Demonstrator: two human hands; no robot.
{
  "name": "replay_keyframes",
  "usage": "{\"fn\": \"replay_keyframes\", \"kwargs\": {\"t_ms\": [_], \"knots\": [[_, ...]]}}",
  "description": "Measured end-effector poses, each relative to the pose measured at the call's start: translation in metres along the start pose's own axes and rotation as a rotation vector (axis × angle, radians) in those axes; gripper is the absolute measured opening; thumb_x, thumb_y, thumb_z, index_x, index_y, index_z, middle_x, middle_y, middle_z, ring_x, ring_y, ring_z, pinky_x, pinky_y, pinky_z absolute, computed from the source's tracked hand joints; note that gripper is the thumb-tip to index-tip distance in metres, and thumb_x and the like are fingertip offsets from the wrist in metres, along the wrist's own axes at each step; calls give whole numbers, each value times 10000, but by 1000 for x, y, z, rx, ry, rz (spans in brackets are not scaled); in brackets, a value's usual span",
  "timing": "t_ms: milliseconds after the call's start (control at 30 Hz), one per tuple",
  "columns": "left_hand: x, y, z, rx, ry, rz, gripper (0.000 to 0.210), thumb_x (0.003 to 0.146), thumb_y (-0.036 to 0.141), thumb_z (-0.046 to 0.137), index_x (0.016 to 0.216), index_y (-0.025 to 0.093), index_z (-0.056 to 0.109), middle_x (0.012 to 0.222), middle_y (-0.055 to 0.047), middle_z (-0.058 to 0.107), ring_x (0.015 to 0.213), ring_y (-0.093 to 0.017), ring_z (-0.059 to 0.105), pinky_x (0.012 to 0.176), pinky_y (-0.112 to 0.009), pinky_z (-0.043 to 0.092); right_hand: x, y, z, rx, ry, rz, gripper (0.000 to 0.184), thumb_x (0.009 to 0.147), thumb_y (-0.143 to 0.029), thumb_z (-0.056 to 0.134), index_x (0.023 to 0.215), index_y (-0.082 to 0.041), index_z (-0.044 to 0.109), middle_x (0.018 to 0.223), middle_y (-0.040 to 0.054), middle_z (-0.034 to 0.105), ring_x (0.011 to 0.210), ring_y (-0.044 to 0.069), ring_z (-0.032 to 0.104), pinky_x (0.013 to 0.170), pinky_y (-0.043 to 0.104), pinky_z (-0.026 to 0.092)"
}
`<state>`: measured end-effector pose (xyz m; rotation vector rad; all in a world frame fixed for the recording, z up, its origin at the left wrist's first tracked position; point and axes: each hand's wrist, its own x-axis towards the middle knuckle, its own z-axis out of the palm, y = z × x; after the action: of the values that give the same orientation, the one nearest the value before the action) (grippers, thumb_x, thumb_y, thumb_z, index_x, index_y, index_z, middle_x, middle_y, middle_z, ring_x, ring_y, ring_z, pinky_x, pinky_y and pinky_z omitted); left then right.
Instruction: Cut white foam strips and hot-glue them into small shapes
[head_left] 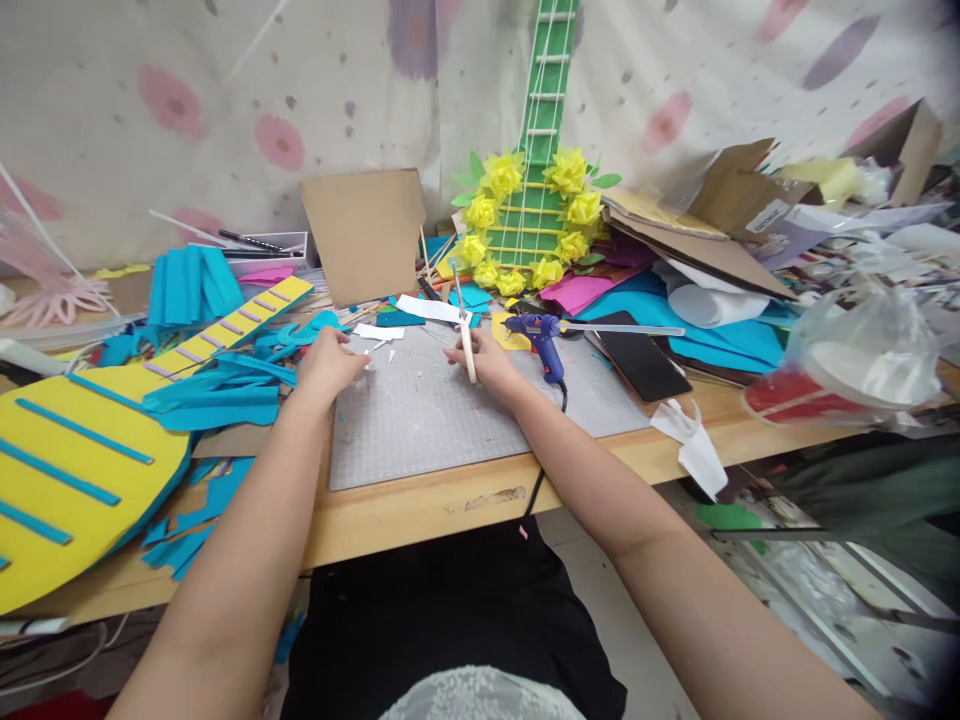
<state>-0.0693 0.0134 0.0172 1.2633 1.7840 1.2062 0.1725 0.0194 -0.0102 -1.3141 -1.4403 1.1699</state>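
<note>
My right hand is closed around the pale handles of a pair of scissors, whose blades point away from me. Beyond the mat's near half, a white paper strip lies by the blades. My left hand is over the mat's left edge, thumb and fingers bent together near a thin small piece; whether it is pinched I cannot make out for sure. Another white paper piece and tiny scraps lie close to those fingertips. Under both hands is a grey cutting mat.
A blue glue gun and a black phone lie right of my right hand. A green paper guitar with yellow flowers stands behind. On the left are a yellow guitar shape and blue paper strips. A bagged cup stands right.
</note>
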Motion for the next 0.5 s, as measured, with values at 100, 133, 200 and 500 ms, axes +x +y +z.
{"fn": "replay_keyframes", "kwargs": {"t_ms": [100, 133, 200, 500], "knots": [[-2, 6, 7, 403, 70, 49, 362, 556, 289, 756, 659, 232, 414, 665, -79, 613, 872, -306, 621, 628, -309, 452, 0, 2, -1, -24, -4, -2, 326, 607, -381, 700, 756, -193, 479, 662, -18, 591, 575, 106, 526, 538, 246, 408], [-4, 8, 8, 486, 76, 57, 381, 544, 271, 758, 661, 236, 397, 679, -88, 618, 883, -322, 616, 644, -324, 449, 1, 2, -1, -34, -5, -2, 327, 611, -385, 696, 764, -193, 479, 665, -16, 592, 569, 105, 521, 532, 243, 399], [-8, 13, 9, 587, 58, 72, 412, 513, 200, 754, 673, 238, 376, 685, -92, 616, 885, -340, 611, 670, -343, 440, 1, 3, -2, -53, -10, -3, 332, 621, -390, 688, 796, -194, 485, 670, -12, 598, 560, 104, 513, 524, 241, 387], [-8, 18, 12, 794, -241, 359, 354, 611, 107, 588, 921, 228, 468, 829, -40, 658, 794, -235, 617, 634, -286, 400, 2, 5, -4, -109, 5, -20, 301, 638, -407, 663, 758, -191, 491, 644, -19, 588, 588, 114, 521, 557, 249, 397]]}}
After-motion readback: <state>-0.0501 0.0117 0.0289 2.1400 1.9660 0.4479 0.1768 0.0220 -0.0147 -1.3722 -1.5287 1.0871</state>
